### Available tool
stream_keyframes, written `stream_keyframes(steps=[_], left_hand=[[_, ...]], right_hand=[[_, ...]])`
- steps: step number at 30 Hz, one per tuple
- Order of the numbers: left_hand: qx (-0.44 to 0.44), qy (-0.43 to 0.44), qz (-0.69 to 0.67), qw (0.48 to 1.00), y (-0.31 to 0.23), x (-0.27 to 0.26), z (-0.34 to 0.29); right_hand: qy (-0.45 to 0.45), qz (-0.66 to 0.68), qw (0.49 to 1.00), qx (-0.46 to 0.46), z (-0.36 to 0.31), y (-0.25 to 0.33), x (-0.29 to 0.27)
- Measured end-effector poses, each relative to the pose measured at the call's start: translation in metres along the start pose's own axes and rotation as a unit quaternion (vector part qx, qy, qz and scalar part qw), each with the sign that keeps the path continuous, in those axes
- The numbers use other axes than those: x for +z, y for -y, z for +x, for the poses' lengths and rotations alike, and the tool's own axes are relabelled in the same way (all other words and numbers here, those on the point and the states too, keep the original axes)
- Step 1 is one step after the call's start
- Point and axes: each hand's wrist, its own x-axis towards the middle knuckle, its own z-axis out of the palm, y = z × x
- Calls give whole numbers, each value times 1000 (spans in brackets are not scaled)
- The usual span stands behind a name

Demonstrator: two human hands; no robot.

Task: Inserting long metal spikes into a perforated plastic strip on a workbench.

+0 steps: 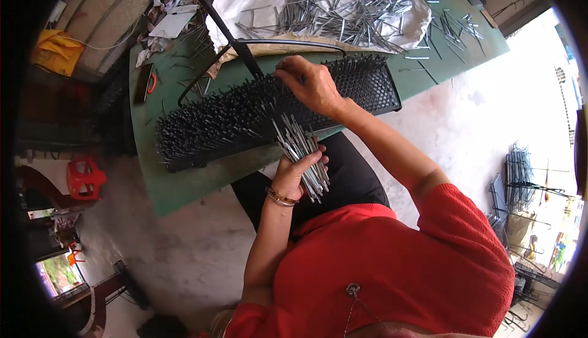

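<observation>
My left hand (293,175) is closed around a loose bundle of thin grey metal rods (304,154), held just in front of a long black perforated rack (375,93). Dark rods (211,117) stand upright in the rack's holes, packed densely on the left and middle; open holes show toward its right end. Above the middle of the rack is my right hand (313,88), its fingertips pinched together near the standing rods. Whatever those fingertips hold is too small to make out. A black bar and curved handle (245,50) rise over the rack's back side.
The rack rests on a green table (165,194). Behind it, a big heap of metal rods (343,10) lies on white sheeting (236,7), with more rods scattered right. A phone (143,83) and red-handled scissors (152,83) lie left. A red stool (86,178) stands on the floor.
</observation>
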Motion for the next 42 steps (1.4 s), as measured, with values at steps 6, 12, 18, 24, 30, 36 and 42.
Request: stream_keyframes(steps=[6, 12, 18, 24, 30, 36, 42], left_hand=[[-5, -11, 2, 1000, 1, -3, 3], [-7, -10, 2, 1000, 1, -5, 3], [-13, 8, -7, 1000, 0, -7, 2], [-23, 19, 1, 1000, 0, -8, 5], [-30, 9, 30, 999, 1, -9, 10], [-29, 6, 32, 999, -1, -6, 8], [-32, 15, 23, 999, -1, -8, 8]], right_hand=[[4, 1, 1000, -28, -2, -6, 4], [28, 2, 999, -33, 3, -3, -2], [36, 5, 997, -73, 2, -14, -2], [31, 28, 998, -54, 3, -10, -4], [36, 37, 998, -47, 3, -20, -3], [61, 2, 994, -88, 4, -18, -8], [78, -12, 991, -108, 5, -24, -9]])
